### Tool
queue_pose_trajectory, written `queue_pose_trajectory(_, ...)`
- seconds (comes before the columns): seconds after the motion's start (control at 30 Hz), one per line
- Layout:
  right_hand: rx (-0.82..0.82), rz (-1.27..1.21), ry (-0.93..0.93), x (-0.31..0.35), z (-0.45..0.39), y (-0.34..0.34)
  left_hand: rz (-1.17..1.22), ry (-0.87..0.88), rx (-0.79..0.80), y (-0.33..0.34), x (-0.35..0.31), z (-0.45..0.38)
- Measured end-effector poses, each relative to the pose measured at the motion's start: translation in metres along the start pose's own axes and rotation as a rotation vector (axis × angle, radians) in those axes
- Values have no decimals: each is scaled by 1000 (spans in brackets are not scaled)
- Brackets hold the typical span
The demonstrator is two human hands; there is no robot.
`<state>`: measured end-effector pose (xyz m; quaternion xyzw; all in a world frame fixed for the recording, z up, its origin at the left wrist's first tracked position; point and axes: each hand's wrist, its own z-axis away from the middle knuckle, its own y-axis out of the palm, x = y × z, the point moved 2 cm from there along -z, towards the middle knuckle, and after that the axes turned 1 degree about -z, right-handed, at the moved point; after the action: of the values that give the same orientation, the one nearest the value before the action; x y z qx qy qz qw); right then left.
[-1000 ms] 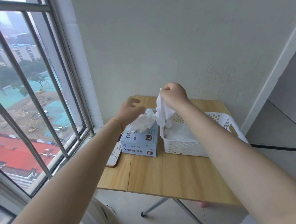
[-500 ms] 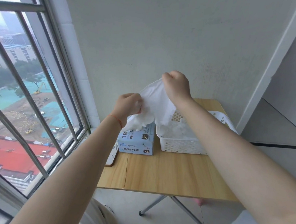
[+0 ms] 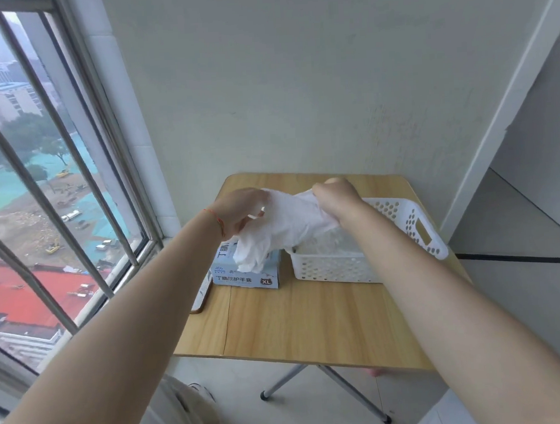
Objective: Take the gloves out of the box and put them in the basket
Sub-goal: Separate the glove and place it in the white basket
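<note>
White glove stretched between my two hands

My left hand [image 3: 239, 211] and right hand [image 3: 335, 193] each grasp the thin white glove [image 3: 283, 226] above the pale blue cardboard box [image 3: 246, 274] and white perforated plastic basket [image 3: 334, 269].

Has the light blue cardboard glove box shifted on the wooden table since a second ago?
No. The light blue cardboard glove box sits left of the white perforated plastic basket, as before.

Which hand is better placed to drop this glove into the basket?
Right. The right hand pinches the glove directly above the basket; the left hand holds it over the box.
</note>
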<state>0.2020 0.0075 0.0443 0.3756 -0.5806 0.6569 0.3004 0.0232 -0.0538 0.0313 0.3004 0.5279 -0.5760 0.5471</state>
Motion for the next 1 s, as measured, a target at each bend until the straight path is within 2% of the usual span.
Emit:
queue_pose_trajectory(0.23,-47,-89,-23,-26,-15,-29,-400,64,258,44,-9,-18)
queue_pose_trajectory(0.4,-110,-168,-74,-18,-21,-37,-531,137,130,45,-11,-28)
queue_pose_trajectory(0.5,-67,-157,-98,-11,-20,-28,-682,210,-51,31,-10,-36)
queue_pose_trajectory(0.63,5,-200,-158,3,-14,-15,-422,275,-176,11,-12,-38)
queue_pose_trajectory(0.67,23,-206,-184,7,-12,-13,-327,298,-166,9,-16,-36)
queue_pose_trajectory(0.73,76,-225,-247,18,-6,-10,-109,320,-50,8,-25,-25)
queue_pose_trajectory(0.83,125,-288,-335,30,0,-11,110,302,221,15,-34,-18)
queue_pose_trajectory(0.9,114,-333,-343,32,1,-15,130,302,323,19,-37,-15)
queue_pose_trajectory(1.0,61,-409,-261,28,-2,-23,105,273,379,18,-28,-18)
